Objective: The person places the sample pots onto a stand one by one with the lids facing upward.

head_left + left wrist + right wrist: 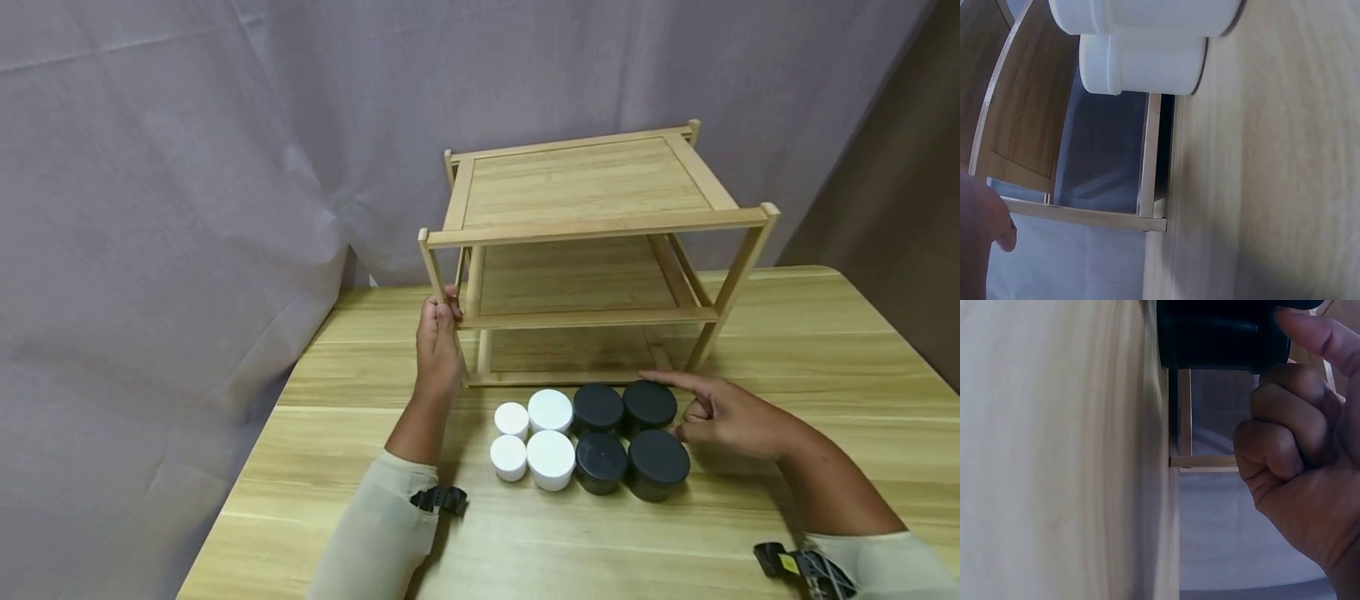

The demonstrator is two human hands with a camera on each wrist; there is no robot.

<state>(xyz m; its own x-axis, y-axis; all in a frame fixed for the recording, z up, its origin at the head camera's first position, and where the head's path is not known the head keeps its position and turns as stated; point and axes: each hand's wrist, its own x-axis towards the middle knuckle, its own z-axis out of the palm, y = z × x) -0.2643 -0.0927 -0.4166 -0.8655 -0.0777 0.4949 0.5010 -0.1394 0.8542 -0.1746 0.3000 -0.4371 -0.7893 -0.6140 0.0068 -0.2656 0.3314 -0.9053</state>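
At the left front post of a wooden three-tier rack [592, 227], my left hand [439, 342] grips the post near the middle shelf. My right hand [723, 414] is beside the right end of two rows of lidded jars. Its index finger reaches behind the back right black jar [650, 402], the thumb lies at the jar's near right side, and the other fingers are curled. Nearest me stands the front right black jar [658, 464]. Left of these are more black jars [600, 460], large white jars [551, 460] and small white jars [508, 457].
All the jars stand upright on a wood-grain table [360, 492], close in front of the rack's bottom rail. A grey cloth [187, 208] hangs behind and at the left. The table's rounded far corner [828, 275] is at the right.
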